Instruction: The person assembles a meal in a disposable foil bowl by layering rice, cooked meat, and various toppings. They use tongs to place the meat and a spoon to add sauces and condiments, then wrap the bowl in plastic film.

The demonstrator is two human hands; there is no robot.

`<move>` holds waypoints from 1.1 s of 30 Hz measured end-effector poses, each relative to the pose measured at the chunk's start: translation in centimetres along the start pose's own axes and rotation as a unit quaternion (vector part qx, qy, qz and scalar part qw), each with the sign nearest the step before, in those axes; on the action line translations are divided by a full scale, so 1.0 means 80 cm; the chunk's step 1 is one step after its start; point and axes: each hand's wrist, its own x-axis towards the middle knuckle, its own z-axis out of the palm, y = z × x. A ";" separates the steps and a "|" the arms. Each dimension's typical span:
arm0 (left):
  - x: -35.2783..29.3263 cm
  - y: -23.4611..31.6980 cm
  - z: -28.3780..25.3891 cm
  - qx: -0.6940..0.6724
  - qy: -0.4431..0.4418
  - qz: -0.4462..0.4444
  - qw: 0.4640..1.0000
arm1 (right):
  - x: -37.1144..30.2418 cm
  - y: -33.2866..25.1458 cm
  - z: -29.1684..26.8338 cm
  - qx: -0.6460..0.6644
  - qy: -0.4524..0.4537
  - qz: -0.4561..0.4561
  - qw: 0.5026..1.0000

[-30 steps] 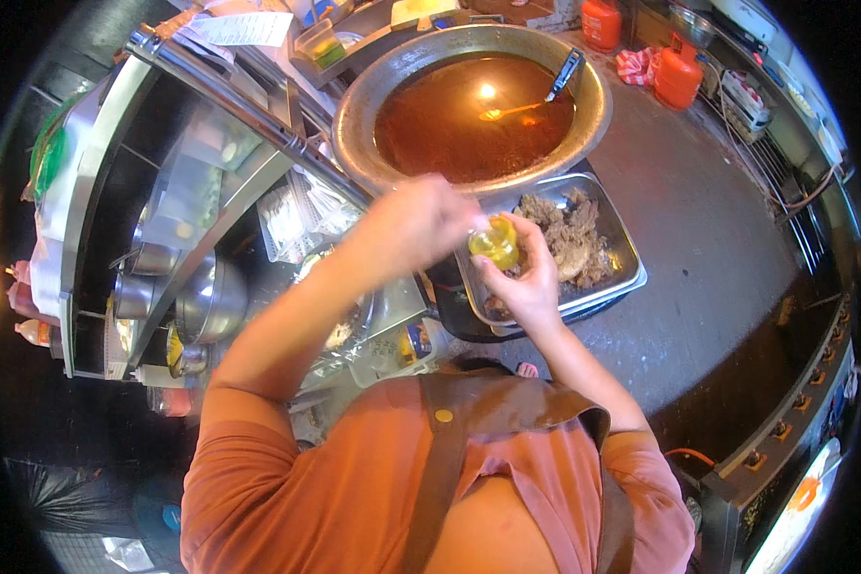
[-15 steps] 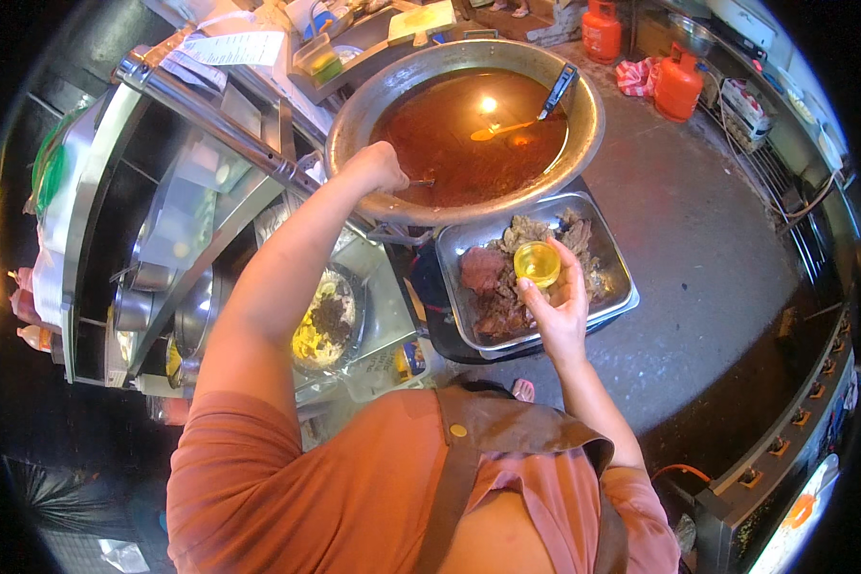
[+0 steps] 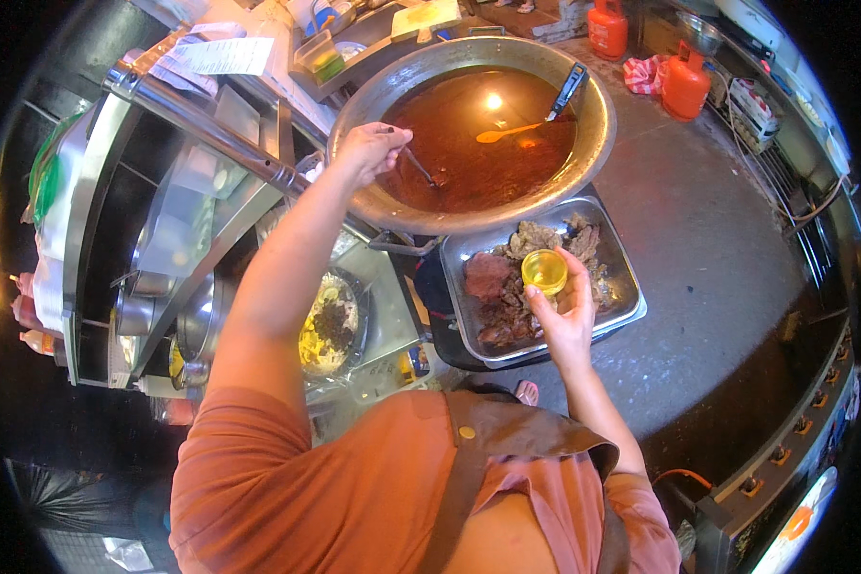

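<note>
My left hand (image 3: 369,155) is over the left side of a wide metal pot (image 3: 598,143) of reddish-brown liquid (image 3: 469,105). Its fingers pinch the thin handle of a spoon-like utensil (image 3: 417,166), whose lower end meets the liquid; its bowl is not clearly visible. My right hand (image 3: 572,320) is closed around a small yellow-tinted cup (image 3: 545,272), through which yellowish colour shows. That cup is above a steel tray (image 3: 627,277) of cooked meat pieces (image 3: 500,311), just in front of the pot.
Leaning on the pot's right rim is a dark tool with a blue face (image 3: 569,88). Left of the tray sits a bowl of yellow and dark chopped food (image 3: 330,325). A metal rail and shelf (image 3: 210,129) run along the left. Orange gas cylinders (image 3: 684,84) stand on the floor at far right.
My left hand has risen slightly from the pot's near-left rim, and the utensil's handle now tilts up more steeply. The cup in my right hand has barely shifted.
</note>
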 end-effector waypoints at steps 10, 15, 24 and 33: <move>0.000 -0.060 0.041 0.282 0.169 0.320 0.889 | 0.016 0.001 0.020 -0.002 -0.034 -0.026 0.999; -0.051 -0.020 0.032 0.379 -0.045 0.347 0.857 | 0.027 -0.010 0.013 -0.143 -0.009 -0.094 0.985; -0.087 0.002 0.030 0.178 0.040 0.218 0.959 | 0.077 -0.057 0.023 -0.263 -0.020 -0.157 0.952; -0.109 0.028 0.030 0.199 0.158 0.337 0.906 | 0.123 -0.052 0.057 -0.331 -0.020 -0.178 0.926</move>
